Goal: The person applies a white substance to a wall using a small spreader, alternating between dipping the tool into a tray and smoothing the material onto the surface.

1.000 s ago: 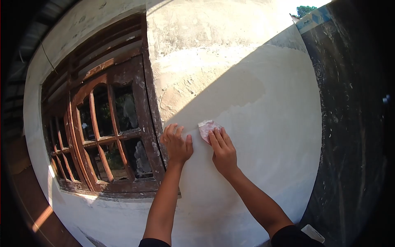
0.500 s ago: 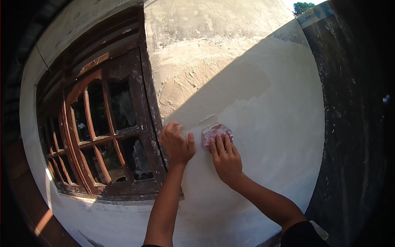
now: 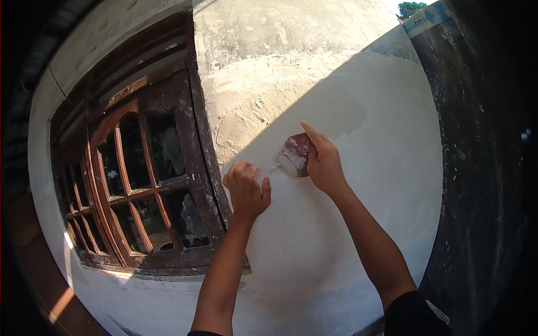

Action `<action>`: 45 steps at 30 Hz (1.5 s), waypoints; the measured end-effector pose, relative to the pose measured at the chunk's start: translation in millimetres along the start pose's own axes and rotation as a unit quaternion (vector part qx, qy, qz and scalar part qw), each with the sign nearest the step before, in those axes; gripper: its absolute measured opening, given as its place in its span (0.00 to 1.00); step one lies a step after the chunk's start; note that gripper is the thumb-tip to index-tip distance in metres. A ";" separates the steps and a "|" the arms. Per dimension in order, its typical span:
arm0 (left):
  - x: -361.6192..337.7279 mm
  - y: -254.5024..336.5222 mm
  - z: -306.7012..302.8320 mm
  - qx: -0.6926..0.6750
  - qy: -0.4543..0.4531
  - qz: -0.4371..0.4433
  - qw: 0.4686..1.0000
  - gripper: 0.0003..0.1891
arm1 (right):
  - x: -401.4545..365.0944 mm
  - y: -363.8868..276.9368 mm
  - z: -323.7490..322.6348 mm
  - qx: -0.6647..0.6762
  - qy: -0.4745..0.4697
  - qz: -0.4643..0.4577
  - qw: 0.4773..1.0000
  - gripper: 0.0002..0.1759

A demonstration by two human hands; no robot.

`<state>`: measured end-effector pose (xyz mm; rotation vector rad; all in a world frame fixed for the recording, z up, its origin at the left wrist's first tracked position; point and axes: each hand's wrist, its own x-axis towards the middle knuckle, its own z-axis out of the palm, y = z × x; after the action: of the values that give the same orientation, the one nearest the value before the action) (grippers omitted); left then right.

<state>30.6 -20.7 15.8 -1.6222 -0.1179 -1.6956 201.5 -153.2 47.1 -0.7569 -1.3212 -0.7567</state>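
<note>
My right hand (image 3: 327,162) grips a flat, reddish-brown putty spreader (image 3: 298,152) smeared with white paste, its index finger stretched up past the upper edge. The spreader is tilted, its pale lower-left edge close to the wall (image 3: 358,196). Just left of that edge runs a small ridge of putty (image 3: 275,167). My left hand (image 3: 246,187) is raised lower and to the left, near the window frame, fingers bent and thumb spread away from them. Nothing shows in its grasp, and there is pale residue at the fingertips.
A brown wooden window (image 3: 140,179) with glass panes fills the left side. Rough, sunlit plaster (image 3: 252,112) lies above the hands, with a damp-looking patch (image 3: 342,112) in shade to its right. A dark panel (image 3: 476,168) stands at the right edge.
My right hand has moved up with the spreader, which was lying flat against the wall under the fingers and is now turned on edge. The left hand has barely shifted.
</note>
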 end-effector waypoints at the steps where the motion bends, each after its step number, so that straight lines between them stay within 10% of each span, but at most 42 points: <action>1: -0.2 -0.9 2.5 0.001 0.003 0.002 1.000 0.21 | 1.3 -1.0 6.2 0.010 -0.035 0.019 0.999 0.34; 4: -2.5 -0.6 2.0 0.010 0.006 -0.010 1.000 0.21 | -0.8 10.8 23.5 0.012 -0.081 0.012 0.997 0.34; 10: -2.4 1.0 3.6 0.003 0.001 -0.005 1.000 0.22 | 0.4 9.9 -4.2 -0.046 0.113 0.084 0.989 0.33; 13: -2.4 -0.3 3.2 0.001 0.002 -0.001 1.000 0.22 | -10.9 6.5 24.4 -0.018 -0.014 -0.040 0.999 0.34; 17: -3.5 0.2 1.5 -0.002 -0.003 -0.001 1.000 0.22 | -4.6 20.9 7.9 -0.087 0.105 0.119 0.984 0.35; 24: -4.1 -0.8 4.3 0.007 -0.008 -0.002 1.000 0.21 | -9.1 17.0 34.6 -0.045 0.005 0.014 0.999 0.35; 27: -5.0 -0.2 2.9 0.004 -0.012 -0.007 1.000 0.21 | -0.3 24.6 4.8 -0.066 0.173 0.132 0.974 0.34; 32: -3.6 0.6 4.1 0.007 -0.006 -0.004 1.000 0.21 | -10.4 10.4 32.1 0.018 -0.009 0.020 1.000 0.33; 37: -3.6 1.7 3.6 0.004 -0.010 -0.012 1.000 0.20 | 2.0 21.0 2.3 -0.030 0.197 0.130 0.971 0.33; 42: -4.4 0.1 4.7 0.012 -0.011 -0.012 1.000 0.20 | -4.2 20.8 19.9 -0.039 0.001 -0.011 0.999 0.31; 45: -5.6 0.5 4.1 0.014 -0.014 -0.013 1.000 0.20 | 0.3 25.3 3.6 -0.049 0.196 0.120 0.972 0.31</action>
<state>33.6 -16.2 11.4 -1.6304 -0.1763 -1.6853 220.6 -136.2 46.5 -0.7829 -0.8253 -0.7349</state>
